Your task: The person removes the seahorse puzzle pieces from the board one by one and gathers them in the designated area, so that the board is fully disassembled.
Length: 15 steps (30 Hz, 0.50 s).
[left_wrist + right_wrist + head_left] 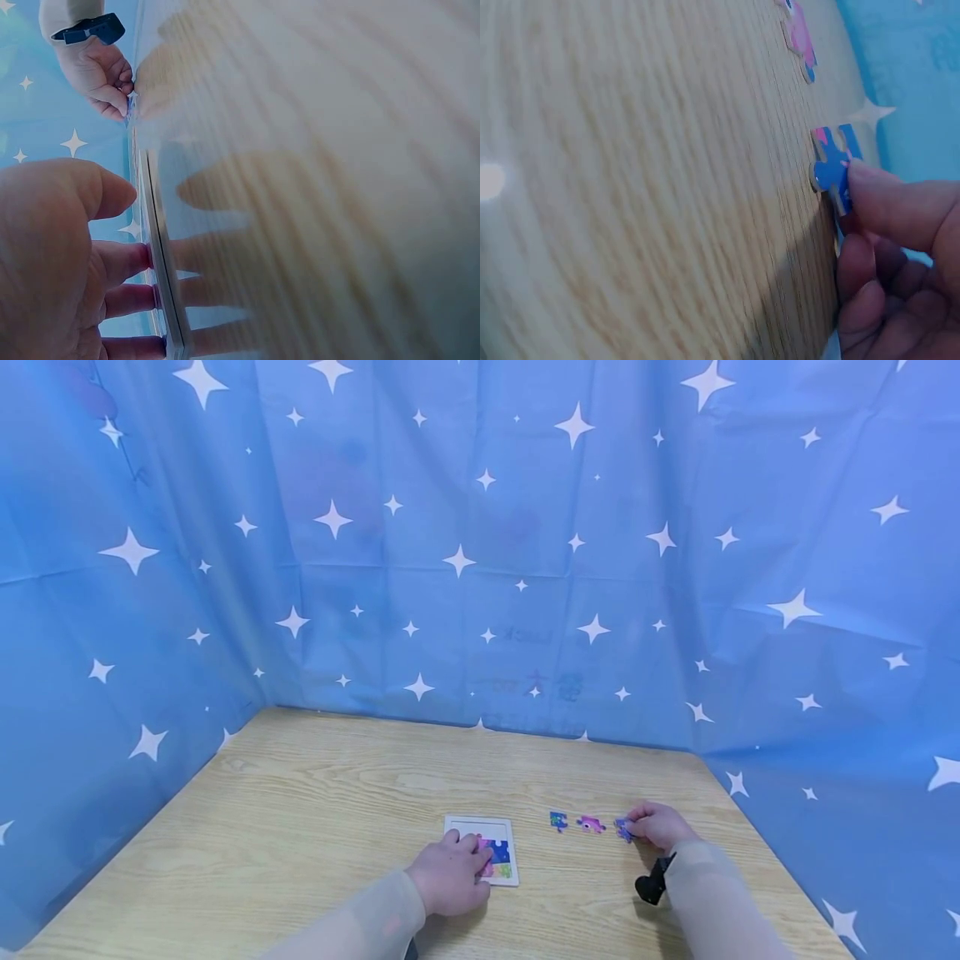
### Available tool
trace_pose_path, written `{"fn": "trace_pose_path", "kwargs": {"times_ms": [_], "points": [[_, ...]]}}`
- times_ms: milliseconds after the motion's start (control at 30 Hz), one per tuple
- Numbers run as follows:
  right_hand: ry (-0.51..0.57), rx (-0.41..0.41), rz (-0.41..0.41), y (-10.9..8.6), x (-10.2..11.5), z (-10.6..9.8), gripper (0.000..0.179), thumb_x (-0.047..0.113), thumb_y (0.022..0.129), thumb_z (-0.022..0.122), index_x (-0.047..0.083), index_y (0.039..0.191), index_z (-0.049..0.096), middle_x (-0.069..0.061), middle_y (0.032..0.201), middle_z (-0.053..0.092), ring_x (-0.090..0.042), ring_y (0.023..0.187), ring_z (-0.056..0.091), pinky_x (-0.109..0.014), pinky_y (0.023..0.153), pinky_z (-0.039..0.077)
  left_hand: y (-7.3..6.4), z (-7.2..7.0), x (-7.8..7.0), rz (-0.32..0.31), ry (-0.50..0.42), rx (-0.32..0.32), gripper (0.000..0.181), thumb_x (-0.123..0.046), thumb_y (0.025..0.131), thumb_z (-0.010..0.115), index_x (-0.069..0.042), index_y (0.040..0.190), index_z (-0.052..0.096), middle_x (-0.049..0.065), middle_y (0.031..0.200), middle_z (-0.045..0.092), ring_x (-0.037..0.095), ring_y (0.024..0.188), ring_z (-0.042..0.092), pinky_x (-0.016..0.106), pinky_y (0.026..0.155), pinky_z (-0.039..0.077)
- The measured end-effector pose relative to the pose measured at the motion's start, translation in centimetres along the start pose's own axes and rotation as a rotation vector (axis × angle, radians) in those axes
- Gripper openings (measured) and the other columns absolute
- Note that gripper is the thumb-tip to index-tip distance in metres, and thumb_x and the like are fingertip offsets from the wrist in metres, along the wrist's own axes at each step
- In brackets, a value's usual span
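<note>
My right hand [662,825] pinches a blue jigsaw puzzle piece [831,166] between thumb and fingers, low at the tabletop. Its other fingers are curled in under the palm. To the left of that piece lie a pink puzzle piece [592,824] with an eye printed on it and a blue-and-green puzzle piece [558,820]. My left hand [452,873] rests with extended fingers on a white-framed puzzle board [480,820], fingertips pressing down on it. Pink, dark blue and yellow-green pieces sit in the board's lower part; the hand hides some of them. Its upper part shows white.
All of this is on a light wood-grain table [322,793]. A blue curtain [510,660] with white stars runs along the table's back and both sides. A black wrist device [654,881] sits on the right wrist.
</note>
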State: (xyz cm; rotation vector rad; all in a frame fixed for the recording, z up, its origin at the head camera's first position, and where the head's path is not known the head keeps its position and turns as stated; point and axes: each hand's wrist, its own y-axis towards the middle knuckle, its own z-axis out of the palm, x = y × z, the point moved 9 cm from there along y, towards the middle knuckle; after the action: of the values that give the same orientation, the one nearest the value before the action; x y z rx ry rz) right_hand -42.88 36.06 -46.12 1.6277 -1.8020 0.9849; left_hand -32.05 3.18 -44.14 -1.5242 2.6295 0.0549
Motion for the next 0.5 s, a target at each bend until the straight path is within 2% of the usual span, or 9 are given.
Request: {"fn": "trace_pose_path", "kwargs": {"times_ms": [267, 500], "points": [[-0.177, -0.037, -0.026, 0.19, 0.24, -0.14, 0.011, 0.008, 0.091, 0.062, -0.001, 0.097, 0.062, -0.011, 0.094, 0.059, -0.025, 0.086, 0.052, -0.038, 0.076, 0.042, -0.06, -0.03, 0.01, 0.01, 0.006, -0.014, 0.056, -0.042, 0.088, 0.049, -0.02, 0.139, 0.054, 0.003, 0.141, 0.049, 0.016, 0.1, 0.046, 0.024, 0.075, 0.044], [-0.165, -0.058, -0.009, 0.01, 0.27, -0.2, 0.019, 0.011, 0.092, 0.061, -0.004, 0.103, 0.06, -0.014, 0.096, 0.059, -0.027, 0.089, 0.052, -0.043, 0.079, 0.042, -0.08, 0.01, 0.04, 0.005, 0.001, -0.005, 0.056, -0.043, 0.089, 0.049, -0.02, 0.139, 0.053, 0.002, 0.142, 0.048, 0.016, 0.101, 0.045, 0.024, 0.076, 0.044]]}}
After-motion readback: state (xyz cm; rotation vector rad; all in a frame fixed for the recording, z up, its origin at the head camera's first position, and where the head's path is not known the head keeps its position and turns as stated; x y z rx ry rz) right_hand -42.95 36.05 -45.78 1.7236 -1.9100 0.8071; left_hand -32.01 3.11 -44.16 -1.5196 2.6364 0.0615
